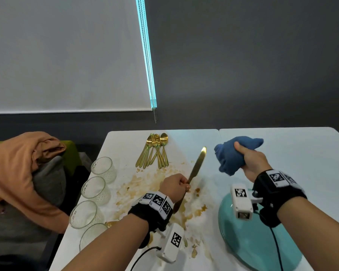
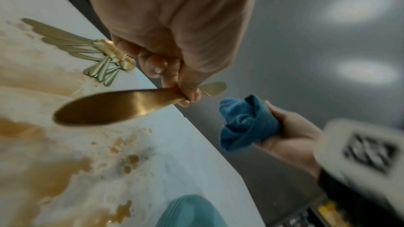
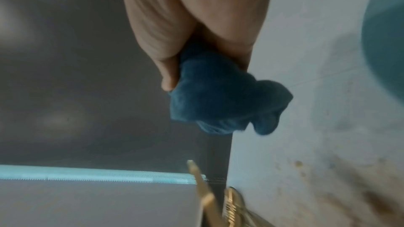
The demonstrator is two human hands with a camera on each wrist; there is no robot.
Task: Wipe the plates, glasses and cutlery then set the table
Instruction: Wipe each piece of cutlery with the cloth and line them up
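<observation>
My left hand (image 1: 177, 184) grips a gold knife (image 1: 197, 167) by the middle of its handle, blade pointing up and away over the stained table (image 1: 184, 139). In the left wrist view the knife's handle end (image 2: 104, 106) looms near the camera under my left hand (image 2: 174, 68). My right hand (image 1: 250, 161) holds a bunched blue cloth (image 1: 231, 153) in the air, to the right of the blade and apart from it. The right wrist view shows the blue cloth (image 3: 220, 99) squeezed in my right hand (image 3: 192, 32). A teal plate (image 1: 249, 245) lies at the near right.
A fan of gold spoons and forks (image 1: 155, 151) lies at the far side of the table. Several clear glasses (image 1: 103, 169) stand in a row along the left edge. Brown spill stains (image 1: 145, 182) cover the table's middle. Orange fabric (image 1: 18, 167) lies on a seat at left.
</observation>
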